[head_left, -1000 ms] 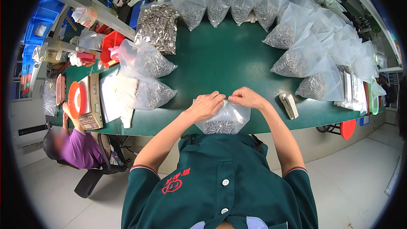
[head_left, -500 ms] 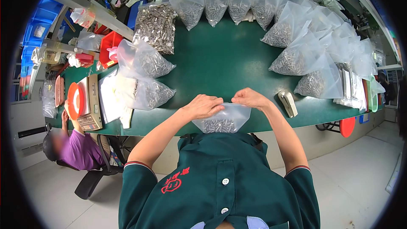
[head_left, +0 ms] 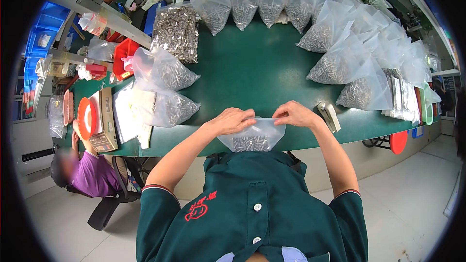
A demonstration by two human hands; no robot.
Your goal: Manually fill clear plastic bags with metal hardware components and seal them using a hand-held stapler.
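Both hands are pinched shut on the top edge of a small clear bag [head_left: 251,137] of little metal parts, right at the near edge of the green bench [head_left: 252,77]. The left hand [head_left: 233,120] grips the left end of the bag's mouth and the right hand [head_left: 292,114] grips the right end, fingertips nearly meeting in the middle. The bag hangs just over the bench edge, with the parts settled at its bottom.

Just right of the right hand sits a small grey stapler-looking tool [head_left: 330,116]. Two filled bags [head_left: 165,90] lie to the left, next to a scale with an orange dish [head_left: 94,119]. Loads more filled bags [head_left: 359,48] pile up along the back and right side. Another person in a purple shirt [head_left: 92,177] sits lower left.
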